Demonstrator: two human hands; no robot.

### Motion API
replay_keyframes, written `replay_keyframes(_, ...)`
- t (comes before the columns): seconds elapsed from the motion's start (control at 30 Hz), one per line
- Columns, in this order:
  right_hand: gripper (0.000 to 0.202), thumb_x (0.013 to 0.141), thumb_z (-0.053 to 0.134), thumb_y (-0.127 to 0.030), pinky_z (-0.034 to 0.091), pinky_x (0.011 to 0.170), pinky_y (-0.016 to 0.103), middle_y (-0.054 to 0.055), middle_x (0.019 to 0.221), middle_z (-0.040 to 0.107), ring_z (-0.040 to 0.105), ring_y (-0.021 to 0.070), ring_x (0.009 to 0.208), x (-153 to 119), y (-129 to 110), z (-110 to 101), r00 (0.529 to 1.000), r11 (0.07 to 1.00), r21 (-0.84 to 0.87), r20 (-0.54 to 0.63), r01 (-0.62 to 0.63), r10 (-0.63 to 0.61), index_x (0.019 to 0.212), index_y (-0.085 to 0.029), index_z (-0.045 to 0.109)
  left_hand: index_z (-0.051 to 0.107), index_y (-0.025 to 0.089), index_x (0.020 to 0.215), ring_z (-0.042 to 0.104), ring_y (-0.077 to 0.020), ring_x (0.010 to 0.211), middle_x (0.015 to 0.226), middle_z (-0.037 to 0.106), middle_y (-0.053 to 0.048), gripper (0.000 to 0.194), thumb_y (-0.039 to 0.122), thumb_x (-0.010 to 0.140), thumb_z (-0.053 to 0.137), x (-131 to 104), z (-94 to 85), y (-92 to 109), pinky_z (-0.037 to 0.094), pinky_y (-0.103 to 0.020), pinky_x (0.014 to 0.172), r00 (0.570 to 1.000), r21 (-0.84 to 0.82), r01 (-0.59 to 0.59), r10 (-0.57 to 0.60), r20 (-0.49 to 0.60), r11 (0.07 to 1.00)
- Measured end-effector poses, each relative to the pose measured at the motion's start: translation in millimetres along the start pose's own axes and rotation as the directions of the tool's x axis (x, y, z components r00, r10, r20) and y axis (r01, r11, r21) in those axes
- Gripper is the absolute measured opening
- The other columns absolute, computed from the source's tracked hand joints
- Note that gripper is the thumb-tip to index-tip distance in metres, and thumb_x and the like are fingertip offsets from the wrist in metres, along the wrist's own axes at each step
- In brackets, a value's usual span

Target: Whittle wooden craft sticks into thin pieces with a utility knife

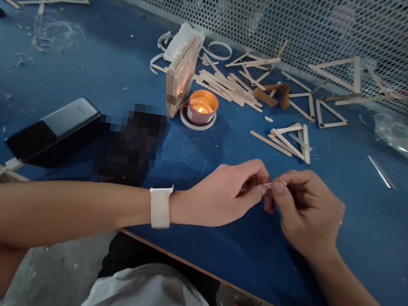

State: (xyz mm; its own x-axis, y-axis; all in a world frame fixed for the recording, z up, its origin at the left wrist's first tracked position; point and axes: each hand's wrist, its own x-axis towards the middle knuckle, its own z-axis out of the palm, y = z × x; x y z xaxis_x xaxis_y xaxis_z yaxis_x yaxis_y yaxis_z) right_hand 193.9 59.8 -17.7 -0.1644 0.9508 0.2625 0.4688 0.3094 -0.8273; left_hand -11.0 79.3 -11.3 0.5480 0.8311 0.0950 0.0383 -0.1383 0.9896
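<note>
My left hand (227,191) and my right hand (306,208) meet over the front of the blue table, fingertips almost touching. Between them runs a thin wooden craft stick (271,184), pinched by thumb and fingers on both sides. Most of the stick is hidden by the fingers. Just beyond my hands lie a triangle of craft sticks (306,142) and a loose craft stick (270,143). A lit candle in a tin (203,107) stands further back, left of my hands.
Beside the candle a flat wrapped block (180,76) stands upright. Behind lies a pile of craft sticks (224,86), with several stick triangles near the perforated metal panel (275,21). A power bank (54,127) sits left; a plastic bag (400,135) lies right.
</note>
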Motion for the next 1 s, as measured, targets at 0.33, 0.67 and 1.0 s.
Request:
replay_keyframes(0.33,0.015,0.102,0.071,-0.037,0.05,0.047,0.028,-0.003,0.065,0.064,0.062,0.0137,0.049,-0.1,1.3,0.9,1.0,1.0,0.017,0.007,-0.023,0.022,0.097,-0.026,0.061,0.053,0.022,0.096,0.052,-0.0101,0.07,0.081,0.061,0.005,0.007,0.02,0.103,0.052,1.1,-1.1,-1.2,0.041,-0.026,0.069,1.0,0.01,-0.005,0.005,0.0,1.0)
replay_keyframes(0.67,0.019,0.107,0.061,-0.042,0.045,0.046,0.027,-0.004,0.062,0.063,0.058,0.0121,0.047,-0.5,2.5,0.1,0.999,0.999,-0.043,0.048,-0.022,0.024,0.097,-0.025,0.061,0.052,0.022,0.096,0.059,-0.0111,0.075,0.087,0.069,0.002,0.008,0.023,0.105,0.052,0.6,0.4,-2.3,0.045,-0.025,0.072,1.0,-0.011,-0.016,0.016,0.01,1.0)
replay_keyframes(1.0,0.023,0.107,0.062,-0.044,0.041,0.044,0.027,-0.003,0.061,0.062,0.054,0.0122,0.047,1.5,1.7,-1.9,0.996,0.999,0.0,0.083,-0.037,0.037,0.094,-0.025,0.062,0.054,0.021,0.095,0.059,-0.0109,0.072,0.089,0.073,0.0,0.008,0.022,0.104,0.054,0.7,-0.1,-0.5,0.044,-0.025,0.068,1.0,-0.011,0.024,-0.023,0.011,1.0)
